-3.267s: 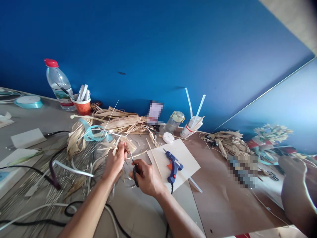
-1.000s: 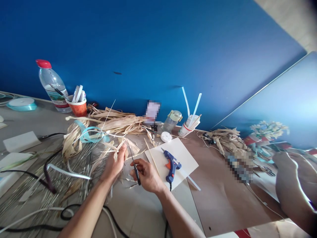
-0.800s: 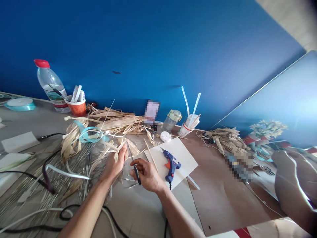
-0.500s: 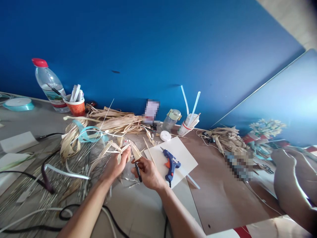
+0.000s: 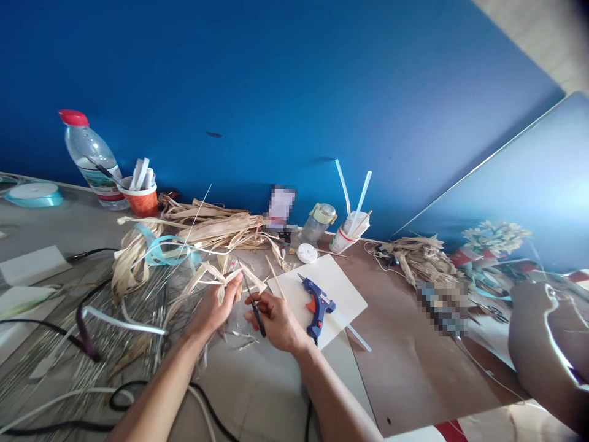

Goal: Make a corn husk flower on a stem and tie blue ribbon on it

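Near the middle of the table, my left hand [image 5: 223, 305] is closed on a pale dried husk piece [image 5: 219, 277], its strips spreading to the upper left. My right hand [image 5: 271, 319] is closed around the black handle of a slim tool, probably scissors [image 5: 257, 314], whose dark blade points up and left beside the husk. A tapered husk strip [image 5: 253, 277] stands just right of the blade. Right of my right hand, a blue glue gun [image 5: 317, 306] lies on a white sheet [image 5: 347, 291].
Dried husks [image 5: 221, 227] lie behind my hands, thin wires [image 5: 147, 307] and black cables [image 5: 59, 423] at left. Behind stand a bottle [image 5: 94, 159], a red cup [image 5: 142, 201], a jar [image 5: 317, 224] and a cup with glue sticks [image 5: 347, 236]. Another person's hand [image 5: 534, 319] is at right.
The tool in my right hand has tilted slightly, and the husk strip right of its blade stands farther from my right fingers. The other person's hand at right has shifted slightly.
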`<state>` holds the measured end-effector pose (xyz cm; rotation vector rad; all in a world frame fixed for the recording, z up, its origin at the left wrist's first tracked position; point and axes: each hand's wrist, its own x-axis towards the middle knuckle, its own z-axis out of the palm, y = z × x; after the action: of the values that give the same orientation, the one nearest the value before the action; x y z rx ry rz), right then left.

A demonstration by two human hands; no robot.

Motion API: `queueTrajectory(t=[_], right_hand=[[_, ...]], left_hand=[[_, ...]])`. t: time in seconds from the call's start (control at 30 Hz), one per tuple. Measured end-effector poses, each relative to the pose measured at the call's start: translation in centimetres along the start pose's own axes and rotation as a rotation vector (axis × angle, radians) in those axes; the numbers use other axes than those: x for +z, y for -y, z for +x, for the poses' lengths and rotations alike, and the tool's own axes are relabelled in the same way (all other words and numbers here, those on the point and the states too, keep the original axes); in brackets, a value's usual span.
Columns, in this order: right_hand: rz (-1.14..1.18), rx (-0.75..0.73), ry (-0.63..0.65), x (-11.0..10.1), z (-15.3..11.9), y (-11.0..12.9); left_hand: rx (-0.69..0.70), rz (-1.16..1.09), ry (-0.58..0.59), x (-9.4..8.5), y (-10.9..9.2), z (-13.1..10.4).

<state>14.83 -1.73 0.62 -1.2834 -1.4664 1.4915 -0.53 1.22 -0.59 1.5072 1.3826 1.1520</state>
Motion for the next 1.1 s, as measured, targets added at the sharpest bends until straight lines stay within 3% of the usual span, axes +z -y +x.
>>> queueTrajectory(t=[0.17, 0.27, 0.4, 0.47, 0.63, 0.97, 1.1], right_hand=[[-0.042, -0.002, -0.014, -0.3, 0.2, -0.3], [-0.104, -0.016, -0.094, -0.6, 0.4, -0.6], [-0.435, -0.036, -0.323, -1.1, 0.5, -1.1], [-0.629, -0.030, -0.373, -1.4, 0.4, -1.2], [-0.838, 0.027, -0.308, -1.4, -0.1, -0.5], [-0.962, 0.031, -0.294, -1.0, -0.6, 0.3], [-0.892, -0.033, -0.331, -1.0, -0.7, 0.6]], left_hand=[[-0.090, 0.012, 0.002, -0.2, -0.2, 0.0], [-0.137, -0.066, 0.033, -0.1, -0.1, 0.0], [-0.114, -0.199, 0.055, 0.3, -0.1, 0.2], [-0.117, -0.282, 0.046, 0.6, 0.1, 0.2], [-0.220, -0.409, 0.061, 1.0, 0.6, 0.4], [-0.269, -0.551, 0.025, 1.0, -0.4, 0.1], [-0.305, -0.582, -0.003, 1.1, -0.6, 0.1]])
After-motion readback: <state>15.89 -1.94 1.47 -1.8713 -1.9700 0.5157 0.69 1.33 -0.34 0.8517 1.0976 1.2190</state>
